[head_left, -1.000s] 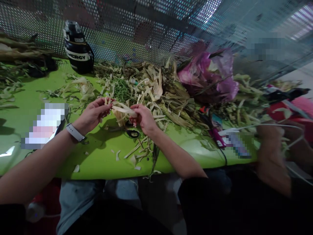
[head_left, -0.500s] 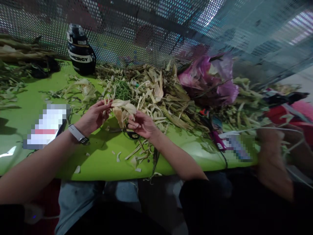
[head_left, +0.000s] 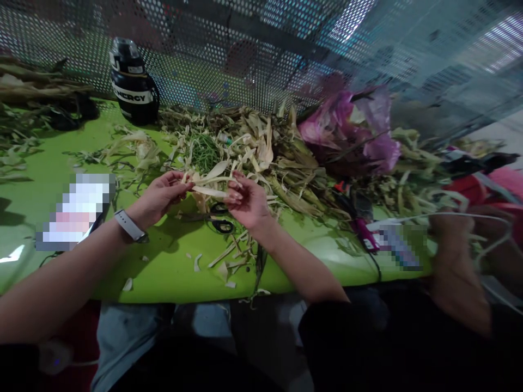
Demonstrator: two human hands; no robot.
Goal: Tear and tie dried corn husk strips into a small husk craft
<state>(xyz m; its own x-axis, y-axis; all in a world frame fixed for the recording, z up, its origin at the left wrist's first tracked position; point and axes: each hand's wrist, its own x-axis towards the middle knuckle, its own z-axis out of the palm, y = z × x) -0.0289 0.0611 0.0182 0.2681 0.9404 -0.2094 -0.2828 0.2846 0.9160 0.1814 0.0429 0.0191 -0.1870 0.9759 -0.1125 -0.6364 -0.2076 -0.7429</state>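
My left hand pinches one end of a pale dried corn husk between thumb and fingers. Its strips stretch across to my right hand, whose curled fingers grip the other end. Both hands are raised a little over the green table. Just below the husk lies a pair of scissors with black handles, its blades pointing left. Behind the hands are loose husk strips and a small bunch of thin green strands.
A black bottle stands at the back left, near a blurred-out screen. Dried husks and a pink plastic bag lie along the mesh wall. A purple-handled tool sits right, beside another person's hands.
My right hand has shifted slightly right and turned. The husk, earlier bunched and broad, now spans the hands as separate narrow strips. More of the scissors shows.
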